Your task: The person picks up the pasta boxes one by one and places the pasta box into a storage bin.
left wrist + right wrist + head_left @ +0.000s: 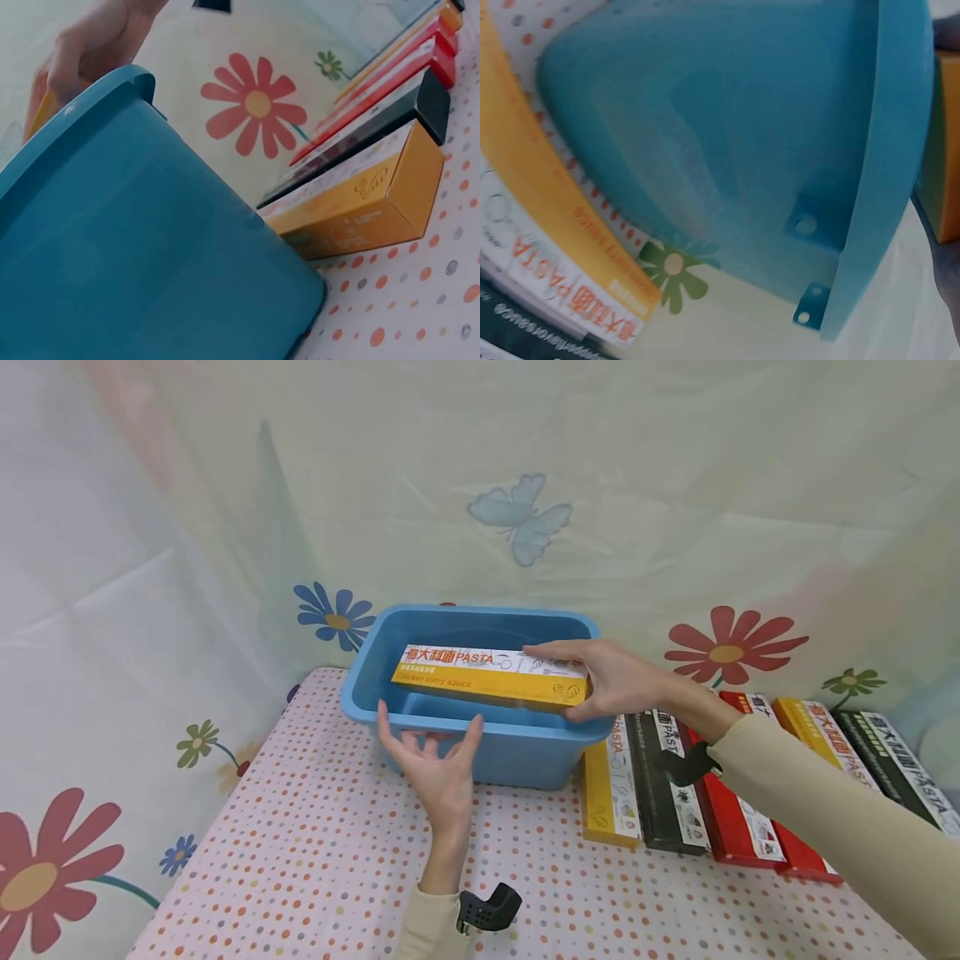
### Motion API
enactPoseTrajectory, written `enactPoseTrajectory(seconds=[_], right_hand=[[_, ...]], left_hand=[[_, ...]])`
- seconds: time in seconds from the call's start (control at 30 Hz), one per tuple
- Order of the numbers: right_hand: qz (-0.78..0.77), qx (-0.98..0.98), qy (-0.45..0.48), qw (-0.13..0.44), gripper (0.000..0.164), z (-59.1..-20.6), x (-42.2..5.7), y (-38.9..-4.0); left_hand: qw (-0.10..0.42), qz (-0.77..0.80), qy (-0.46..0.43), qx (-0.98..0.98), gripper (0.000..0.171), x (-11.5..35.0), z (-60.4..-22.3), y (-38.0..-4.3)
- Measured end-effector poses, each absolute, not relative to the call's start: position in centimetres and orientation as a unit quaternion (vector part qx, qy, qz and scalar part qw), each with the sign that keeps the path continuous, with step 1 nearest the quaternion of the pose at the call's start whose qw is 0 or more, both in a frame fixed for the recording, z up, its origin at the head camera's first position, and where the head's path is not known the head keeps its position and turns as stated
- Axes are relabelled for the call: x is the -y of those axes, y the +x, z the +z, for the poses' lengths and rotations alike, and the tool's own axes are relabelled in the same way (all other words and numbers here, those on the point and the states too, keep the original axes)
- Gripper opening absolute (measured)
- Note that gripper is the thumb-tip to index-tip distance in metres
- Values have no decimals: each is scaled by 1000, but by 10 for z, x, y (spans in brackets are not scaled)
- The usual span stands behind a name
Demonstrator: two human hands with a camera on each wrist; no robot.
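Observation:
A light blue plastic bin (517, 760) stands on the dotted cloth. Over its opening my right hand (618, 677) grips the right end of a yellow-and-white pasta box (487, 681), labelled chicken curry sauce. The box lies lengthwise, slightly tilted, its left end inside the rim line. At the bin's front, my left hand (435, 772) has its fingers spread and touches the wall and rim. In the left wrist view the right hand (94, 45) shows behind the bin's edge. The right wrist view shows the bin's side (705, 127) and part of the held box (949, 150).
Right of the bin lie several pasta boxes in a row: a yellow box (611, 793) close against it, a black box (667, 802), red boxes, another yellow box (810, 735) and another black box (892, 768). A flower-printed curtain (637, 560) hangs behind.

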State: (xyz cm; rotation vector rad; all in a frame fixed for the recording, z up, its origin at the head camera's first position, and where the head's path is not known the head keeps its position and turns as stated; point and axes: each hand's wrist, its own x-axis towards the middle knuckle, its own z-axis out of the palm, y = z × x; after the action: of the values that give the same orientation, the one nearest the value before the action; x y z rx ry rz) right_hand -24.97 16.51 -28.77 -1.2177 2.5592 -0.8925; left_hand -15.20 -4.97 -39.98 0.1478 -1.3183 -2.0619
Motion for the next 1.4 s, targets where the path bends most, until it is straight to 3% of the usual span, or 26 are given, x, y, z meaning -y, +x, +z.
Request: enactPoseTrajectory(seconds=[0.33,0.77,1.2,1.4], right_hand=[[-295,-830,-441,172,80,-304,-144,-272],[-274,-831,-442,199,77,-317,-126,-280],[-252,-841,-396,268,86,-317,-124,-289],[-243,-844,-394,271,87,-314,-123,-289]], left_hand=[[331,-800,32,499,116,45,-399,-153],[331,-807,31,488,113,49,-400,-149],[333,-806,36,488,113,52,-399,-147],[337,-801,38,494,113,54,-399,-148]])
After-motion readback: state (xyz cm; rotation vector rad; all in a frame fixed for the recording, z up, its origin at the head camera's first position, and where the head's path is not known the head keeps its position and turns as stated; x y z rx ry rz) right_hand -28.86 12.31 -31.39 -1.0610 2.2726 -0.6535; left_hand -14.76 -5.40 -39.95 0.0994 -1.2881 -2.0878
